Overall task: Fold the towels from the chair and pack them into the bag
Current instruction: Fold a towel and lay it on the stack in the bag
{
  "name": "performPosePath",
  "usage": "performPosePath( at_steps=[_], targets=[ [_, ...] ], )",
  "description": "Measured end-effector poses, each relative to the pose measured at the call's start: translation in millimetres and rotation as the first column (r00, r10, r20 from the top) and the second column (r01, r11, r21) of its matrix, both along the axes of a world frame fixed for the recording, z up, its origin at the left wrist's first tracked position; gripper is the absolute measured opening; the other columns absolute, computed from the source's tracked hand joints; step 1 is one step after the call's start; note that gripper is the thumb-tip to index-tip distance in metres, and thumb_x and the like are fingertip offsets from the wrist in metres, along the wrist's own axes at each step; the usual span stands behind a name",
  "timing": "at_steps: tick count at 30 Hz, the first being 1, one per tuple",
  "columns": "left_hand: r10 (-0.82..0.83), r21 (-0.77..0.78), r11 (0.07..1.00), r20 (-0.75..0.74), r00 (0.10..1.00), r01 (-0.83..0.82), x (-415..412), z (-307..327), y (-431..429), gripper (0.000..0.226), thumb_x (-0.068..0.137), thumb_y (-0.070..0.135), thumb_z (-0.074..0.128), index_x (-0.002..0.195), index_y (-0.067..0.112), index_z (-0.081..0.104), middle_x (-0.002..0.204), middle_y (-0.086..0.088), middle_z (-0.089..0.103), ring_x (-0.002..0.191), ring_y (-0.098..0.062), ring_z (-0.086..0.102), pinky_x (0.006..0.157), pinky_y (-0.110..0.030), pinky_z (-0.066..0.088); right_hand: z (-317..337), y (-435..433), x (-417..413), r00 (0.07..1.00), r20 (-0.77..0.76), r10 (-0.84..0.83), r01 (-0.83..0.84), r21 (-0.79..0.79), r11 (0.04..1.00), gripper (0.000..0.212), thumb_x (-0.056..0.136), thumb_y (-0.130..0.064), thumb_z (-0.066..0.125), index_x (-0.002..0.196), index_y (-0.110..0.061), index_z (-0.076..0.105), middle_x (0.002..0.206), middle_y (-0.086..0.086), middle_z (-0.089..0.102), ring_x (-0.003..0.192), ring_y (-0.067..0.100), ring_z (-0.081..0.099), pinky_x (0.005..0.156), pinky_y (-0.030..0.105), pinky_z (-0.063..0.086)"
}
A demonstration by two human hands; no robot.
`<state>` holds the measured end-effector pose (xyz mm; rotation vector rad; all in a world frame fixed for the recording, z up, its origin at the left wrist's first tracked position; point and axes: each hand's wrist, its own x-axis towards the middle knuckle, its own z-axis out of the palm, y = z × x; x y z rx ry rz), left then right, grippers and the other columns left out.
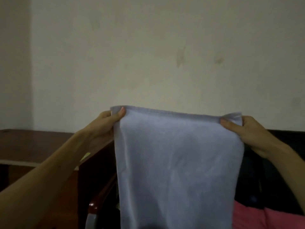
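Note:
A pale lavender towel hangs flat in front of me, held up by its top edge. My left hand pinches the top left corner, thumb on the near side. At the top right corner my right hand pinches the cloth, which bunches a little there. The towel's lower end runs out of the frame at the bottom. Behind it, at the lower right, a pink cloth lies on a dark seat. No bag is in view.
A reddish-brown wooden desk stands at the left against a plain wall. A dark wooden armrest of a chair shows under my left forearm. The black backrest rises at the right behind the towel.

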<state>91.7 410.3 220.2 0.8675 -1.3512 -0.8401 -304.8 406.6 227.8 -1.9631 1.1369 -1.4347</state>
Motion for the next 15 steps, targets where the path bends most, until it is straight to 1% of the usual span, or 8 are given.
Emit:
performPosePath(
  at_steps=[2,4,6,7,10,12,13,15],
  targets=[
    [0.092,0.059,0.994,0.006,0.996,-0.092,-15.8,-29.0,-1.8,0.051,0.087,0.052,0.061,0.096,0.004,0.071,0.085,-0.011,0.075,0.079,-0.026,0.072,0.068,-0.035,0.058,-42.3,-5.2,4.3,0.999,0.048,-0.003,-0.002,0.095,0.995,0.033,0.080,-0.047,0.064,0.096,-0.020,0.075,0.086,-0.001,0.077,0.081,0.013,0.072,0.074,0.029,0.051],
    [0.167,0.117,0.979,-0.016,0.986,-0.164,-29.9,-65.9,-0.9,0.041,0.094,0.051,0.054,0.100,0.013,0.069,0.085,-0.002,0.076,0.081,-0.020,0.072,0.062,-0.029,0.057,-85.0,-6.2,7.4,0.996,0.092,-0.020,0.005,0.168,0.986,0.028,0.085,-0.042,0.063,0.094,-0.019,0.075,0.086,0.001,0.077,0.079,0.012,0.072,0.072,0.029,0.051],
    [0.224,0.162,0.963,-0.027,0.974,-0.216,-34.8,-108.5,3.9,0.030,0.098,0.045,0.052,0.096,0.018,0.066,0.084,0.001,0.071,0.085,-0.023,0.070,0.057,-0.022,0.054,-123.1,-4.9,3.0,0.991,0.130,-0.040,0.010,0.224,0.974,0.021,0.091,-0.035,0.062,0.094,-0.017,0.074,0.085,0.001,0.077,0.076,0.010,0.072,0.066,0.024,0.053],
    [0.230,0.185,0.957,-0.006,0.973,-0.225,-34.1,-133.7,4.5,0.030,0.099,0.042,0.051,0.095,0.016,0.066,0.087,-0.002,0.070,0.090,-0.028,0.069,0.057,-0.022,0.055,-139.6,-2.4,0.4,0.991,0.128,-0.042,0.008,0.255,0.967,0.017,0.094,-0.031,0.061,0.092,-0.017,0.073,0.081,0.000,0.076,0.072,0.007,0.071,0.061,0.019,0.052],
    [0.287,0.218,0.933,0.026,0.957,-0.286,-31.3,-194.5,12.7,0.039,0.099,0.038,0.050,0.101,0.003,0.067,0.096,-0.014,0.070,0.097,-0.038,0.067,0.067,-0.034,0.060,-171.6,3.0,-3.9,0.997,0.059,-0.042,0.021,0.319,0.948,0.022,0.098,-0.025,0.057,0.084,-0.013,0.069,0.069,-0.003,0.066,0.058,0.000,0.060,0.051,0.011,0.046],
    [0.322,0.252,0.912,0.051,0.945,-0.324,-33.2,-219.1,17.4,0.044,0.097,0.041,0.052,0.104,0.000,0.067,0.101,-0.020,0.069,0.097,-0.039,0.067,0.078,-0.046,0.060,-186.7,5.5,0.6,0.995,0.079,-0.067,0.035,0.348,0.937,0.020,0.099,-0.023,0.057,0.088,-0.014,0.070,0.072,-0.004,0.069,0.061,-0.002,0.061,0.053,0.010,0.047],
    [0.328,0.265,0.907,0.042,0.944,-0.327,-35.7,-228.1,19.6,0.045,0.096,0.042,0.053,0.105,0.000,0.067,0.103,-0.021,0.069,0.097,-0.038,0.067,0.081,-0.049,0.059,-192.4,6.7,3.8,0.991,0.099,-0.092,0.052,0.341,0.939,0.018,0.099,-0.023,0.056,0.088,-0.018,0.070,0.071,-0.008,0.071,0.062,-0.003,0.063,0.053,0.009,0.048],
    [0.340,0.289,0.901,-0.002,0.940,-0.325,-43.7,-237.1,27.1,0.037,0.097,0.039,0.054,0.103,0.005,0.067,0.102,-0.018,0.070,0.094,-0.031,0.069,0.075,-0.040,0.061,-202.6,11.0,10.4,0.972,0.178,-0.153,0.082,0.358,0.930,0.017,0.099,-0.028,0.055,0.087,-0.026,0.067,0.069,-0.014,0.072,0.064,-0.003,0.065,0.053,0.010,0.048]
  ],
)
